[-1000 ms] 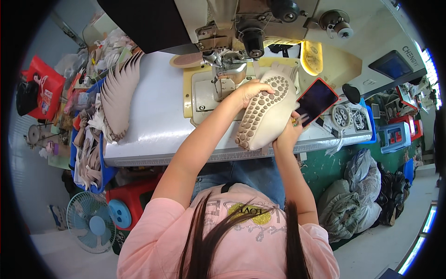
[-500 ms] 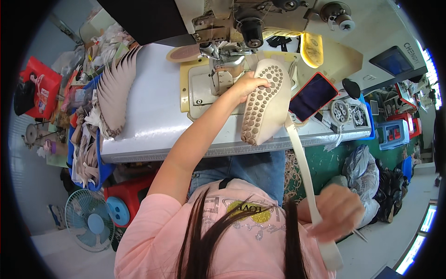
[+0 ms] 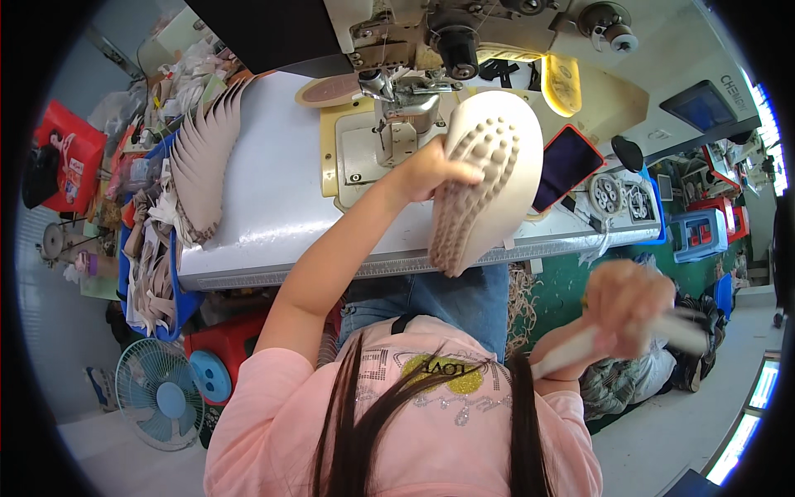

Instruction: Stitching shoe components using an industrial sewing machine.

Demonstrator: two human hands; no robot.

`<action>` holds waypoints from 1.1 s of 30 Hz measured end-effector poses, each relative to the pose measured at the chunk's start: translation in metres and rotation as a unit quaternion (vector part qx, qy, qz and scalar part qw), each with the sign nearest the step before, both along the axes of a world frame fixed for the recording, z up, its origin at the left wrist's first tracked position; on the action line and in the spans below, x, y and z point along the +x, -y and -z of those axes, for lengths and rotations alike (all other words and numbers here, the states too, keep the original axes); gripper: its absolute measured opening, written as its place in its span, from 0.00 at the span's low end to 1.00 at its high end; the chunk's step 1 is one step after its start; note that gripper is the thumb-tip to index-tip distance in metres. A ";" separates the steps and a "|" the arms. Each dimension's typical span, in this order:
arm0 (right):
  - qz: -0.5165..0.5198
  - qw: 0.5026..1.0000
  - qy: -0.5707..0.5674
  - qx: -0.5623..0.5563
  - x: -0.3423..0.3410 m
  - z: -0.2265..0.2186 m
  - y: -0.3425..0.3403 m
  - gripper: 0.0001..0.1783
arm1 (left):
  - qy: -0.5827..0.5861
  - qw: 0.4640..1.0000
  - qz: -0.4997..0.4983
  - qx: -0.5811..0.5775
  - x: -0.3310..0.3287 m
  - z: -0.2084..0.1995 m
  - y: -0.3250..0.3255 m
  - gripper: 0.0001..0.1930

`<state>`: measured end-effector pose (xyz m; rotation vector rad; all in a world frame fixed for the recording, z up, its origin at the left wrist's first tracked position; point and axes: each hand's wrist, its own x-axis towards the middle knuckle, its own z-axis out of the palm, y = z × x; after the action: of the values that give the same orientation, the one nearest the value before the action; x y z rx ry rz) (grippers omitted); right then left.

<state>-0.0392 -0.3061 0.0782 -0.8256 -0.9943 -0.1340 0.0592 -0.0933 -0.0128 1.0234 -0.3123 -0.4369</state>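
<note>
My left hand (image 3: 431, 170) grips a beige shoe piece with a studded sole (image 3: 489, 178), held up sole-outward in front of the sewing machine (image 3: 414, 50). My right hand (image 3: 625, 302) is out to the right, below the table edge, blurred, closed on a pale strip (image 3: 571, 348) that runs through the fist. The strip's far end is smeared by motion.
The white work table (image 3: 273, 190) bears a fanned stack of beige cut pieces (image 3: 203, 157) at its left. A phone with a red case (image 3: 567, 161) lies right of the shoe. A yellow sole (image 3: 563, 83) lies at the back. Blue bins, a red stool and a fan (image 3: 157, 393) stand below left.
My right hand left the shoe and swung down to the right, pulling the pale strip away. My left hand has lifted the shoe slightly toward the machine.
</note>
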 end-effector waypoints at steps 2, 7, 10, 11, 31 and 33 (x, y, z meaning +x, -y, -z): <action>0.229 0.970 -0.065 -0.054 -0.002 0.011 -0.016 0.07 | 0.067 0.994 0.023 0.088 -0.029 -0.001 -0.032 0.30; 0.311 0.893 -0.264 -0.189 0.024 0.047 -0.060 0.05 | -0.026 0.993 -0.106 0.052 -0.100 0.005 -0.110 0.40; 0.185 0.916 -0.270 -0.233 0.038 0.078 -0.104 0.07 | -0.061 0.959 -0.261 -0.090 -0.106 0.014 -0.123 0.36; 0.116 0.894 -0.353 -0.248 0.038 0.078 -0.123 0.06 | -0.073 0.955 -0.243 -0.153 -0.105 0.020 -0.134 0.32; 0.052 0.896 -0.321 -0.302 0.081 0.064 -0.141 0.08 | -0.099 0.938 -0.320 -0.086 -0.035 -0.019 -0.123 0.20; 0.044 0.895 -0.335 -0.293 0.085 0.063 -0.143 0.08 | -0.118 0.938 -0.315 -0.086 -0.029 -0.021 -0.126 0.19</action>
<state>0.0462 -0.1631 0.0153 -1.3495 -0.3258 0.3789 0.0306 0.0329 0.0077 0.8338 0.1957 0.0541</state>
